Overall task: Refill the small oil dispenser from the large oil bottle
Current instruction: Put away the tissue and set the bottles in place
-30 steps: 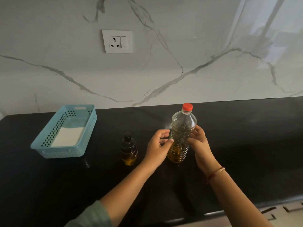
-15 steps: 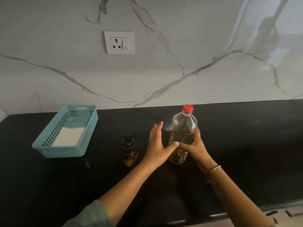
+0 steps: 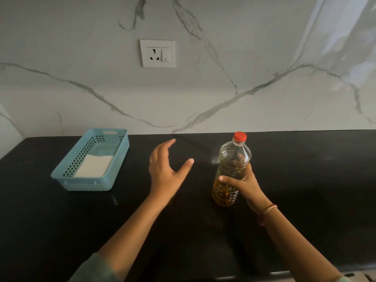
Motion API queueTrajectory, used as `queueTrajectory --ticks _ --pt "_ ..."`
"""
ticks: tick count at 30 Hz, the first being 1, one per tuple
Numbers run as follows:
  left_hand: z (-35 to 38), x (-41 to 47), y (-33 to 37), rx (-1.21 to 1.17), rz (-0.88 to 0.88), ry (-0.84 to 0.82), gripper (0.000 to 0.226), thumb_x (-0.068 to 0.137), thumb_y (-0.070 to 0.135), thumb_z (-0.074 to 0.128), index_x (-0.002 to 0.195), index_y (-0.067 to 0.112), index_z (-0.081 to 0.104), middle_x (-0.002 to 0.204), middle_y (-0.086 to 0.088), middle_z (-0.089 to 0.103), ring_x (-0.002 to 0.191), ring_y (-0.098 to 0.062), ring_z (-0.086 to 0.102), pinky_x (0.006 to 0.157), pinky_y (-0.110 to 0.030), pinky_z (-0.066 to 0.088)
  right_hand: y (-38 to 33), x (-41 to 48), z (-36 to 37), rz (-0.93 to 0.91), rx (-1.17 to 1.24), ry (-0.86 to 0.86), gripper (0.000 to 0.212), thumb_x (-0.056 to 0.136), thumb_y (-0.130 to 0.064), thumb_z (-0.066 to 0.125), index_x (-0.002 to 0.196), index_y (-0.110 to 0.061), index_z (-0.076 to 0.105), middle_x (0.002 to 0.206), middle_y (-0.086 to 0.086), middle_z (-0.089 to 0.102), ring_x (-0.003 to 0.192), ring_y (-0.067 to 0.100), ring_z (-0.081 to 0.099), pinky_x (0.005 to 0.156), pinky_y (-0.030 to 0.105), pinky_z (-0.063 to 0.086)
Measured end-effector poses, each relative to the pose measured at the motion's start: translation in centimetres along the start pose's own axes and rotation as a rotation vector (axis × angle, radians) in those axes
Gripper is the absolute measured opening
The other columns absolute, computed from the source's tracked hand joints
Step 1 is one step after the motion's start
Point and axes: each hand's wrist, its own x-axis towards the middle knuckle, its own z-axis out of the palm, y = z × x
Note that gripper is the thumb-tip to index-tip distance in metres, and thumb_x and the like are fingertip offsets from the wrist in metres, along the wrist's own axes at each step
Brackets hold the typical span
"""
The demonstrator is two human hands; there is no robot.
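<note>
A person's right hand (image 3: 242, 181) grips the large oil bottle (image 3: 227, 153) around its ribbed middle, upright on the black counter (image 3: 305, 190), with the red cap (image 3: 240, 136) on above the fingers. The left hand (image 3: 166, 171) hovers open, fingers spread, well left of the bottle. The small dispenser is not in sight. This appears to be the opening step: uncapping likely comes next, a twist by the free fingers.

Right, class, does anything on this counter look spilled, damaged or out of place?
Nothing stands out. The large oil bottle is capped and leans slightly in the right hand; no oil shows on the black counter. The blue basket sits flat. The small dispenser is not in sight.
</note>
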Motion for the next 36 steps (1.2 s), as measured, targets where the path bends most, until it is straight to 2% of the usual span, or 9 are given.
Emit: queueTrajectory --ticks 3,5,10,14,17,20,24,30,36 --pt "-0.9 -0.7 -2.3 -0.063 -0.198 -0.03 0.079 0.074 0.048 0.077 0.141 0.029 0.039 0.142 0.004 0.039 0.131 -0.009 0.032 0.101 -0.03 0.032 0.3 0.0 -0.1 0.002 0.005 0.012 0.106 0.045 -0.041 0.088 0.136 -0.031 0.034 0.128 -0.004 0.054 0.118 0.015 0.054 0.099 0.04 0.045" --pt "-1.1 -1.9 -3.5 -0.04 -0.265 -0.042 0.083 0.072 0.045 0.079 0.142 0.028 0.038 0.144 0.0 0.037 0.136 -0.017 0.032 0.103 -0.031 0.031 0.6 0.0 -0.1 0.003 0.01 0.021 0.104 0.044 -0.042 0.088 0.134 -0.032 0.036 0.127 -0.004 0.055 0.117 0.014 0.055 0.097 0.038 0.046" --pt "-0.3 -4.1 -4.0 0.012 -0.205 -0.006 0.084 0.071 0.038 0.082 0.142 0.024 0.039 0.145 -0.003 0.035 0.138 -0.019 0.028 0.109 -0.042 0.033 1.1 0.1 0.1 -0.007 -0.004 0.044 0.1 0.047 -0.04 0.09 0.133 -0.03 0.039 0.125 -0.004 0.058 0.114 0.014 0.057 0.095 0.038 0.047" --pt "0.0 -3.5 -3.5 -0.026 -0.257 0.011 0.085 0.072 0.034 0.083 0.143 0.023 0.037 0.147 -0.004 0.033 0.139 -0.019 0.027 0.102 -0.029 0.029 1.0 0.3 0.2 -0.032 -0.024 0.083 0.084 0.059 -0.023 0.086 0.13 -0.025 0.041 0.12 -0.004 0.058 0.11 0.01 0.057 0.094 0.035 0.047" --pt "0.0 -3.4 -4.1 -0.055 -0.287 -0.014 0.087 0.071 0.034 0.083 0.144 0.023 0.036 0.146 -0.002 0.034 0.138 -0.018 0.028 0.102 -0.027 0.029 1.1 0.4 0.4 -0.059 -0.054 0.109 0.077 0.064 -0.016 0.085 0.128 -0.023 0.043 0.118 -0.004 0.06 0.11 0.011 0.058 0.094 0.035 0.047" --pt "0.1 -3.5 -5.0 -0.077 -0.326 -0.044 0.087 0.072 0.035 0.082 0.144 0.024 0.035 0.146 -0.001 0.035 0.138 -0.018 0.031 0.104 -0.028 0.03 1.1 0.5 0.7 -0.078 -0.084 0.117 0.075 0.065 -0.016 0.085 0.128 -0.02 0.045 0.117 -0.004 0.061 0.109 0.011 0.058 0.094 0.034 0.047" --pt "0.4 -3.5 -5.9 -0.117 -0.39 -0.051 0.082 0.074 0.032 0.081 0.143 0.024 0.037 0.142 0.001 0.041 0.134 -0.015 0.038 0.105 -0.028 0.033 1.0 0.5 1.7 -0.113 -0.119 0.112 0.074 0.066 -0.016 0.084 0.128 -0.018 0.045 0.117 -0.005 0.061 0.107 0.006 0.058 0.09 0.025 0.047" --pt "0.6 -3.0 -6.7 -0.124 -0.411 -0.072 0.073 0.076 0.031 0.08 0.137 0.027 0.042 0.13 0.012 0.041 0.123 -0.003 0.039 0.101 -0.025 0.034 0.9 1.1 3.3 -0.122 -0.119 0.086 0.07 0.065 -0.018 0.085 0.124 -0.022 0.047 0.114 -0.007 0.062 0.105 0.005 0.059 0.087 0.023 0.047" --pt "0.6 -2.7 -8.0 -0.157 -0.417 -0.116 0.064 0.074 0.031 0.081 0.129 0.03 0.048 0.128 0.008 0.052 0.123 -0.01 0.048 0.104 -0.034 0.042 0.7 2.0 4.7 -0.134 -0.121 0.051 0.066 0.066 -0.016 0.084 0.119 -0.028 0.047 0.111 -0.012 0.062 0.102 0.001 0.059 0.082 0.016 0.045"
